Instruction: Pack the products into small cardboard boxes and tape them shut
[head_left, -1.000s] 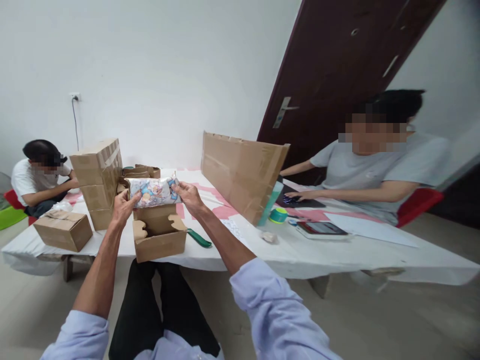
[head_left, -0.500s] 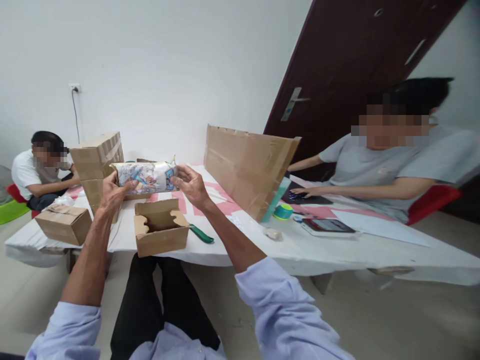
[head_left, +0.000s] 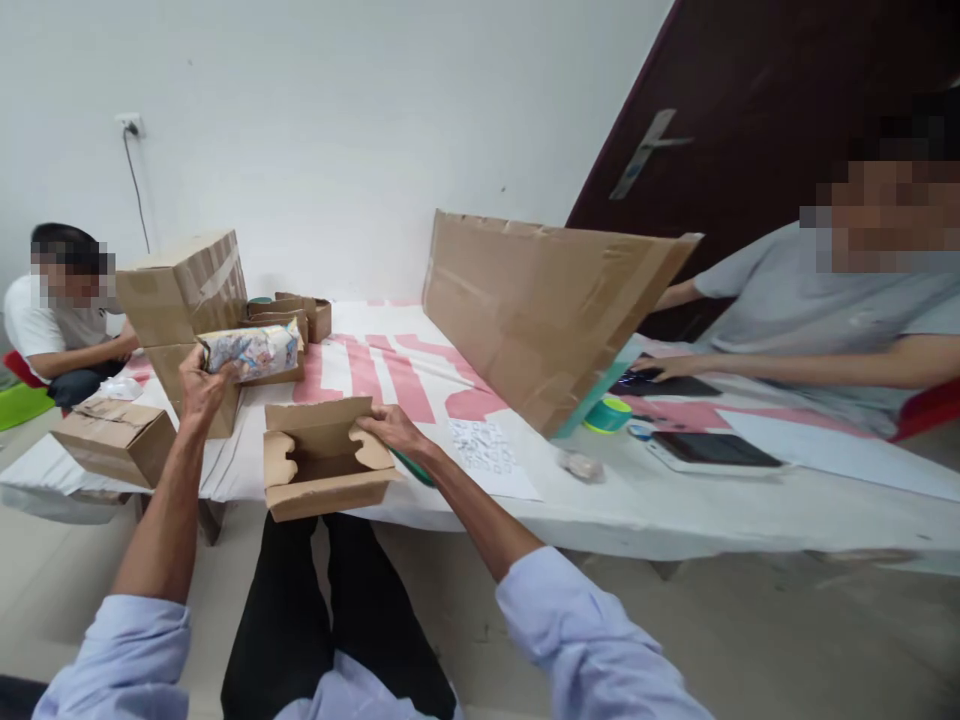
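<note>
A wrapped packet with a colourful cartoon print point(head_left: 259, 352) is in my left hand point(head_left: 204, 388), whose closed fingers grip its left end, up above the table. Below and to the right of it stands a small cardboard box point(head_left: 330, 496), its top open and the inside looking bare. My right hand point(head_left: 396, 430) has its fingers closed on the box's back right corner, by the notched side flap. A green tool of a curved shape point(head_left: 415, 470) lies beside the box, partly hidden by my right wrist.
Stacked cartons point(head_left: 180, 300) and a closed carton point(head_left: 112, 440) stand left, with open small boxes point(head_left: 311, 315) behind. A large cardboard panel point(head_left: 547, 310) stands right of centre. A printed sheet point(head_left: 484, 455), tape roll point(head_left: 607, 413) and tablet point(head_left: 716, 450) lie right. Two people sit nearby.
My right hand has let go of the packet and moved down to the box's right side. My left hand has carried the packet slightly left. The view has turned a little.
</note>
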